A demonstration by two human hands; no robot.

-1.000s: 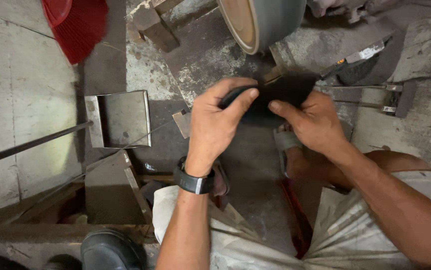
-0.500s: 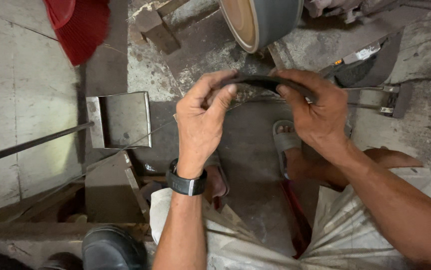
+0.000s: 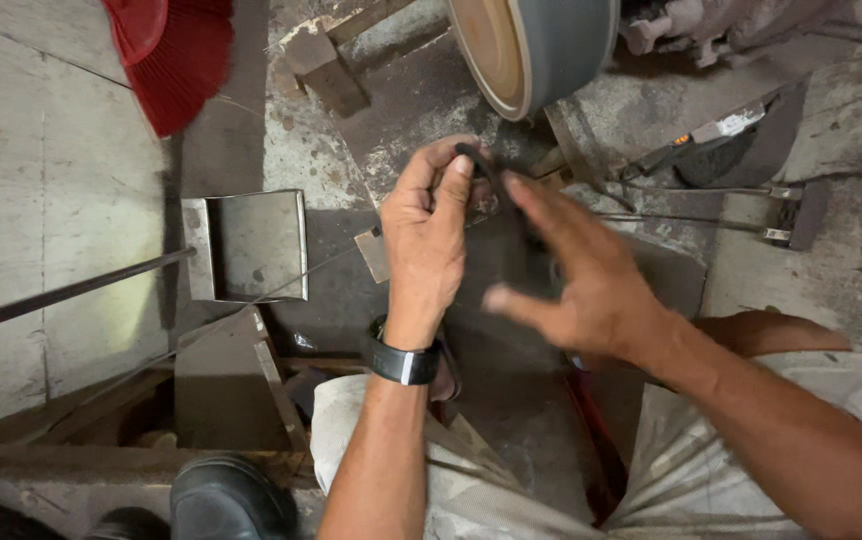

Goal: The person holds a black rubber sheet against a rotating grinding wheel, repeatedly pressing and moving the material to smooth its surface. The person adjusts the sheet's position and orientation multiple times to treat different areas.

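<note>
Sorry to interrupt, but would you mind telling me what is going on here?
A person seated before a grinding wheel pinches a thin dark strip in the left hand. The right hand is open beside it, fingers spread and blurred; I cannot tell whether it touches the strip. A small metal tray lies to the left, a red broom above it.

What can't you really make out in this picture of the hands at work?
- Dark strip pinched by the left hand: mostly hidden behind both hands in the head view, so its shape is unclear.
- Right hand: blurred, so whether it touches the strip is uncertain.
- Grinding wheel: cut off by the top edge.
- Red broom: cut off by the top edge.
</note>
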